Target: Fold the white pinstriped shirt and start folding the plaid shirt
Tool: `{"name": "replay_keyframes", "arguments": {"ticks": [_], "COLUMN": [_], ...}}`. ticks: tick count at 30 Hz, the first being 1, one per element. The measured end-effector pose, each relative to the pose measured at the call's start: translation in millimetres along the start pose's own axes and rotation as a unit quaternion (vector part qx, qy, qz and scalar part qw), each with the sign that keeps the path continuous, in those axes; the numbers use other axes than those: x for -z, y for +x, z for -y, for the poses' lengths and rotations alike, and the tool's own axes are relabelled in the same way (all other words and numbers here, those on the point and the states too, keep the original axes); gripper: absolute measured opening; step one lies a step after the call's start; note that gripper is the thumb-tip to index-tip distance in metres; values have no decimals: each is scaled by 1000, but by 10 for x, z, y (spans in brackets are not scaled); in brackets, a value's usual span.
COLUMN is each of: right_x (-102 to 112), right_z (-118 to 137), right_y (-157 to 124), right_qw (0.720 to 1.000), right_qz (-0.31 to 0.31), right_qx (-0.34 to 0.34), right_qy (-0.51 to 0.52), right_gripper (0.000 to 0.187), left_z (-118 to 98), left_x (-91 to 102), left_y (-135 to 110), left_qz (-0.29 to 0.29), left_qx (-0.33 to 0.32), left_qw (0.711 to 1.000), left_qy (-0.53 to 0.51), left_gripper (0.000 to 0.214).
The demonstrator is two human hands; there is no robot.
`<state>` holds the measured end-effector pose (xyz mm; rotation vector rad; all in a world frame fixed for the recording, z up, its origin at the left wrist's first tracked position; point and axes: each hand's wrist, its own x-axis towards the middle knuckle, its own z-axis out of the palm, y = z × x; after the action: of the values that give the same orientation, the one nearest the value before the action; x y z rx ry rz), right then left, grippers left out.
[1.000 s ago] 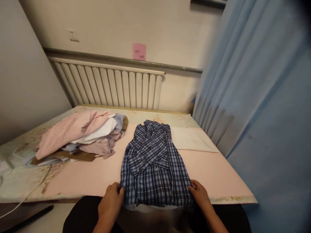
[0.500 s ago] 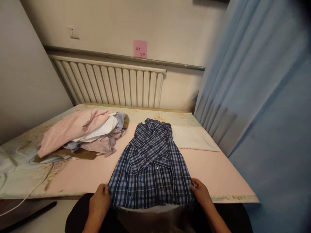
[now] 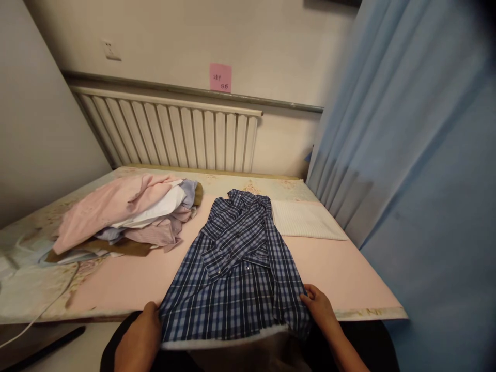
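A blue plaid shirt (image 3: 236, 279) lies front up, its collar toward the wall and its sleeves folded in across the chest. The hem hangs past the near edge of the table. At the hem's left corner my left hand (image 3: 140, 336) is closed on the cloth. My right hand (image 3: 318, 306) pinches the shirt's right edge, a little above the hem. Under the shirt spreads a pink mat (image 3: 116, 287). A folded white striped cloth (image 3: 310, 221) rests beside the collar on the right.
A heap of clothes (image 3: 116, 206) in pink, white and brown sits at the left of the table. A white cable (image 3: 50, 307) runs over the near left edge. Blue curtains (image 3: 406, 170) hang at the right, and a radiator (image 3: 174, 132) lines the wall behind.
My left hand has moved left and toward me, drawing the left hem corner outward. The right hand has barely shifted. The view has turned slightly.
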<state>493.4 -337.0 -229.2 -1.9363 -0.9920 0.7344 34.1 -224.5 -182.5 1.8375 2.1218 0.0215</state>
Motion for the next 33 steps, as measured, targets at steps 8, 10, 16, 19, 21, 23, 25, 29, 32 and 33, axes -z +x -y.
{"name": "replay_keyframes", "arguments": {"ticks": [8, 10, 16, 19, 21, 23, 25, 29, 32, 33], "right_x": [55, 73, -65, -296, -503, -731, -952, -1260, -1335, -1336], "right_z": [-43, 24, 492, 773, 925, 1028, 1076, 1036, 974, 963], "right_y": [-12, 11, 71, 71, 81, 114, 177, 341, 421, 435], "right_qw": [992, 986, 952, 944, 938, 936, 936, 933, 929, 929], "right_qz": [-41, -57, -117, -56, -8, 29, 50, 46, 37, 40], "right_qx": [14, 37, 184, 254, 282, 297, 305, 308, 311, 311], "right_qy": [-117, -153, -213, -205, -200, -188, -171, -179, -197, -198], "right_gripper": [25, 26, 20, 17, 16, 16, 17, 19, 18, 19], "left_z": [15, -38, -410, -676, -874, -1078, -1266, -1493, -1498, -1481], "left_x": [11, 7, -38, -45, -38, -36, -59, -216, -375, -420], "left_y": [62, 134, 329, 417, 488, 570, 663, 875, 1031, 1076], "left_qz": [37, 4, -85, -114, -123, -120, -114, -96, -85, -85], "left_qx": [-58, -86, -188, -222, -247, -280, -320, -376, -382, -379], "left_qw": [997, 996, 977, 964, 953, 938, 921, 894, 887, 886], "left_qy": [-23, -17, -49, -92, -126, -162, -191, -224, -244, -252], "left_gripper": [31, 30, 27, 24, 23, 22, 22, 23, 23, 24]}}
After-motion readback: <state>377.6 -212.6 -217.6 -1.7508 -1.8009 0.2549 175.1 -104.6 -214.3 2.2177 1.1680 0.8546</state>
